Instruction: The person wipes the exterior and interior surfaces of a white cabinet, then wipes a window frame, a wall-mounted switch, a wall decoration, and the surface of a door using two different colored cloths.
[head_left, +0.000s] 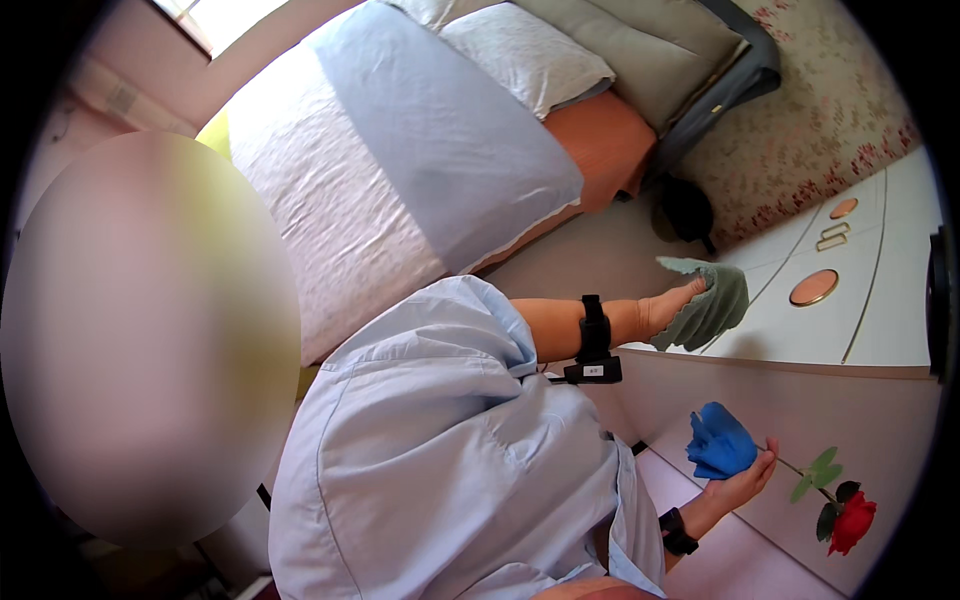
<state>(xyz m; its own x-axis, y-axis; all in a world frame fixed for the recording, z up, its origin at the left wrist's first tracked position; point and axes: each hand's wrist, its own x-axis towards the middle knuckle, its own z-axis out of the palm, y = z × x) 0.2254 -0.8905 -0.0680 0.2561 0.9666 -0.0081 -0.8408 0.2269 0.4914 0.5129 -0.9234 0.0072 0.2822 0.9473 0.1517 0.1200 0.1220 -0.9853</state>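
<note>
At upper right, my left hand (673, 306) holds a grey-green cloth (718, 307). The cloth drapes over my fingers and hides most of them, close to the white cabinet front (772, 337); I cannot tell whether it touches. Lower down, my right hand (739, 478) has a crumpled blue cloth (721, 442) between thumb side and palm. A green stem passes by those fingers towards a red rose (853, 523) with leaves, over a pale panel (675, 382). Whether my right hand grips the stem cannot be told.
A bed (457, 150) with blue and white bedding, a pillow (532, 52) and a padded headboard (652, 45) stands beyond my left arm. Round orange knobs (814, 288) stick out from the cabinet front. A black object (684, 208) is by the floral wall. Blur covers the far left.
</note>
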